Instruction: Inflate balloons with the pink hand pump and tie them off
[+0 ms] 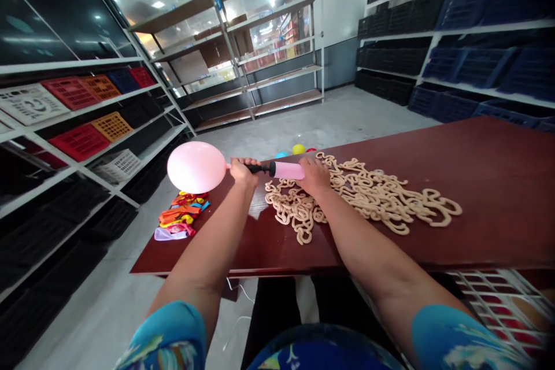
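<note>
A pink balloon, blown up round, sits on the nozzle end of a hand pump with a pink barrel and black fittings. My left hand is closed around the balloon's neck and the pump's black nozzle end. At the other end, my right hand grips the pink barrel. The pump lies level across my view, above the table. Below the balloon is a pile of flat, uninflated balloons in orange, yellow, red and lilac. Beneath and beyond my right hand spreads a heap of beige, curly, rope-like pieces.
The dark red table stretches away to the right. Past its far edge, inflated balloons in yellow, blue and red show near the floor. Shelves with plastic crates stand left and right. A white wire rack is below the table at right.
</note>
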Action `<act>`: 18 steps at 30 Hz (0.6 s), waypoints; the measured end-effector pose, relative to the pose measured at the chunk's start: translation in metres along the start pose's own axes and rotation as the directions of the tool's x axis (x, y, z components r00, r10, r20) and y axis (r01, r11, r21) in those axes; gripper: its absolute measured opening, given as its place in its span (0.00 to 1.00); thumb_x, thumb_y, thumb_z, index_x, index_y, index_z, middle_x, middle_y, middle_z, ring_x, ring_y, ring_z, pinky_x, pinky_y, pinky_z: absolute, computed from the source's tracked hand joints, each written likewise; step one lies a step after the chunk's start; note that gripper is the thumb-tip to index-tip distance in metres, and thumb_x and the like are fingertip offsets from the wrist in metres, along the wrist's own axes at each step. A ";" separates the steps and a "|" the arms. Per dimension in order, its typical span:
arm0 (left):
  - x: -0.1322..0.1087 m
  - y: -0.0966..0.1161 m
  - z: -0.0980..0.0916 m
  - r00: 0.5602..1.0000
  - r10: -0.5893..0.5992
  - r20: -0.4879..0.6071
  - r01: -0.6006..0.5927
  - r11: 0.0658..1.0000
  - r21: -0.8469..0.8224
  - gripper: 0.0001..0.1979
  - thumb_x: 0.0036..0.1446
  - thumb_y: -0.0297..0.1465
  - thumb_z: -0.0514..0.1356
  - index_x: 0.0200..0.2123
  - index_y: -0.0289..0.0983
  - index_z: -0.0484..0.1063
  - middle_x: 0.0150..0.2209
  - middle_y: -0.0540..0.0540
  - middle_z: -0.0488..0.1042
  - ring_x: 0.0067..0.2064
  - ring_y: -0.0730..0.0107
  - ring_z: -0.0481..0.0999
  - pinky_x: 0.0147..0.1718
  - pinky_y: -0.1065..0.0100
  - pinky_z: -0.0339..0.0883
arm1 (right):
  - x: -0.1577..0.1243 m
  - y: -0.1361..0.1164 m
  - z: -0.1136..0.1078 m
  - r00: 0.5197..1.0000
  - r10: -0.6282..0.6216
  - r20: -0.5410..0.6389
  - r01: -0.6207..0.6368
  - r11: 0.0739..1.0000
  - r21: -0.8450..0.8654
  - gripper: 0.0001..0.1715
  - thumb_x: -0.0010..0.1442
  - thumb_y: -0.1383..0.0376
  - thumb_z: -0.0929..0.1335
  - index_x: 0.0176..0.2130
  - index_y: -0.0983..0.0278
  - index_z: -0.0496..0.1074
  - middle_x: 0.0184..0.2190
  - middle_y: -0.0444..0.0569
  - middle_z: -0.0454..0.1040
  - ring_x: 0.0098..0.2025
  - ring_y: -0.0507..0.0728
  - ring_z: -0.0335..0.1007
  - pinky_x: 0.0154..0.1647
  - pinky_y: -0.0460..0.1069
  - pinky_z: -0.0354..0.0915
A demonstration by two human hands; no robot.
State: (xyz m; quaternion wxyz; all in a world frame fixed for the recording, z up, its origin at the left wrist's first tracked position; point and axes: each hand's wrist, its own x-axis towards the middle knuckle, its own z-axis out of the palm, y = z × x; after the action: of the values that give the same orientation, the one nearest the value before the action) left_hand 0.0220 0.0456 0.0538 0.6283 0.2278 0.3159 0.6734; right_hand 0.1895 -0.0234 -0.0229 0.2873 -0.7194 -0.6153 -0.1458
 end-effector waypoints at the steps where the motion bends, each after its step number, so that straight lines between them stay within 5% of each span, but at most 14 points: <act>1: -0.002 -0.006 0.000 1.000 0.003 0.003 -0.003 1.000 -0.010 0.15 0.56 0.37 0.47 0.22 0.39 0.46 0.15 0.56 0.50 0.16 0.77 0.55 0.21 0.69 0.58 | 0.000 0.000 0.000 1.000 -0.007 0.001 0.007 1.000 0.003 0.18 0.48 0.64 0.69 0.40 0.63 0.64 0.38 0.51 0.69 0.41 0.60 0.60 0.37 0.51 0.51; 6: -0.005 -0.001 0.005 1.000 -0.013 -0.017 0.013 1.000 -0.005 0.14 0.56 0.36 0.48 0.21 0.39 0.48 0.15 0.55 0.52 0.16 0.75 0.57 0.21 0.68 0.59 | 0.001 0.001 0.001 0.999 -0.050 -0.001 0.050 0.997 0.052 0.18 0.47 0.64 0.69 0.41 0.62 0.65 0.37 0.50 0.68 0.40 0.59 0.60 0.37 0.50 0.52; 14: 0.011 0.095 0.018 0.995 0.096 -0.007 -0.096 0.994 0.060 0.14 0.55 0.35 0.48 0.21 0.39 0.46 0.14 0.55 0.50 0.15 0.75 0.54 0.17 0.71 0.57 | 0.005 0.007 -0.001 0.999 -0.034 -0.024 0.037 0.992 0.121 0.21 0.47 0.66 0.68 0.43 0.62 0.65 0.38 0.49 0.69 0.41 0.58 0.60 0.39 0.50 0.54; 18: 0.021 0.118 0.014 0.992 0.125 -0.011 -0.125 0.992 0.026 0.15 0.53 0.34 0.50 0.20 0.39 0.46 0.14 0.55 0.50 0.14 0.76 0.54 0.16 0.71 0.55 | 0.007 0.005 0.001 1.000 -0.010 -0.005 0.011 0.996 0.090 0.18 0.48 0.63 0.68 0.41 0.63 0.65 0.37 0.49 0.68 0.40 0.58 0.60 0.39 0.50 0.54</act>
State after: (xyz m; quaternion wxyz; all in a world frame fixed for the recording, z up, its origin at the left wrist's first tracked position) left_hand -0.0536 0.0666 0.1459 0.5800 0.2510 0.3135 0.7088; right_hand 0.1954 -0.0176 -0.0204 0.3199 -0.7023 -0.6243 -0.1213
